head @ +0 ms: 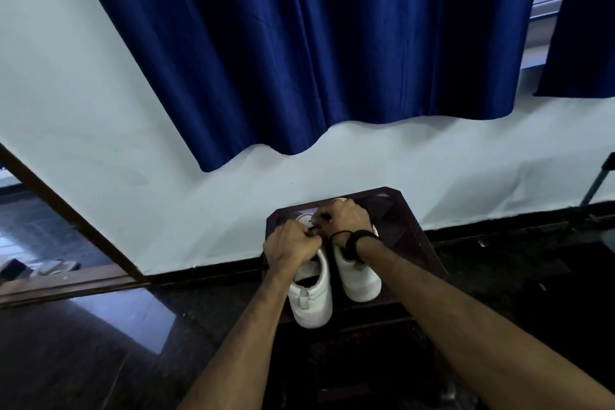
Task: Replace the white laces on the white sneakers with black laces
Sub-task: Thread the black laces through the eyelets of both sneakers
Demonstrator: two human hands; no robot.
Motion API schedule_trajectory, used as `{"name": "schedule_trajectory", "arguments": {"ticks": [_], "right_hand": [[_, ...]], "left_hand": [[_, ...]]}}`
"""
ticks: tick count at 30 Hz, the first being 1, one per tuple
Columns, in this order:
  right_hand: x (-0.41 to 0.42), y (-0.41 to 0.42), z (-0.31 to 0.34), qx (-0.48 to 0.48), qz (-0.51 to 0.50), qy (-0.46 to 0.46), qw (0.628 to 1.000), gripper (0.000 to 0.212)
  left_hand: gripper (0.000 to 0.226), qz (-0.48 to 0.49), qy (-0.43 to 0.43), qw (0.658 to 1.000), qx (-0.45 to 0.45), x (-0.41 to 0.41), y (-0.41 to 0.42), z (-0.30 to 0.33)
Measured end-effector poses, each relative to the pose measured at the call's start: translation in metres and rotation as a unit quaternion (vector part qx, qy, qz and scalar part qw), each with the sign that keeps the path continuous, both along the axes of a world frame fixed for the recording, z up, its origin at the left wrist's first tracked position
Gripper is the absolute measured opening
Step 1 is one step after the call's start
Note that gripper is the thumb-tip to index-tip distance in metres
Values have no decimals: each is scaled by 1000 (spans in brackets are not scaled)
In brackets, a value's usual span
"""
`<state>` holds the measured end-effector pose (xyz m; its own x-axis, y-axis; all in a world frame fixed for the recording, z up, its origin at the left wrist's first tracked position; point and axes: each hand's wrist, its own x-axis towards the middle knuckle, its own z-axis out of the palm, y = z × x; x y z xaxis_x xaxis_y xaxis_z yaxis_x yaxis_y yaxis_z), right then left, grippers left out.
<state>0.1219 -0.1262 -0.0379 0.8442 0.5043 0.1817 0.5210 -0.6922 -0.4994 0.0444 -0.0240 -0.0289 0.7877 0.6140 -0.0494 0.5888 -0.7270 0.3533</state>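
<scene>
Two white sneakers stand side by side on a dark stool (412,236), heels toward me. The left sneaker (312,296) is under my left hand (289,243), whose curled fingers pinch a black lace (314,229) over its front. My right hand (342,215) is curled above the same spot and pinches another part of the black lace; a dark band is on its wrist. The right sneaker (361,276) is partly hidden by my right wrist. The eyelets and the sneakers' fronts are covered by my hands.
A pale wall (199,210) rises right behind the stool, with a blue curtain (316,43) hanging above. The floor (100,359) is dark and glossy. A wooden door frame (66,220) runs at the left, with sandals (50,266) beyond it.
</scene>
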Motion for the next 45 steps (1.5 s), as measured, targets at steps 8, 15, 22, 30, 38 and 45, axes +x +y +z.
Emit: {"name": "schedule_trajectory", "arguments": {"ticks": [8, 15, 22, 30, 38, 45], "right_hand": [[3, -19, -3, 13, 12, 9, 1000, 23], [5, -9, -14, 41, 7, 46, 998, 26], [8, -1, -16, 77, -30, 53, 995, 20], [10, -2, -19, 93, -46, 73, 992, 24], [11, -2, -22, 145, -52, 84, 985, 20], [17, 0, -29, 127, -28, 76, 989, 23]], "left_hand": [[14, 48, -89, 970, -223, -1, -5, -15], [17, 77, -167, 948, -260, -1, -2, -27], [19, 69, -166, 960, -213, 1, 1, -32], [17, 54, -150, 964, -213, 5, 0, -33], [38, 59, -185, 936, -295, 4, 2, -35], [32, 64, -198, 916, -342, 7, 3, -41]]}}
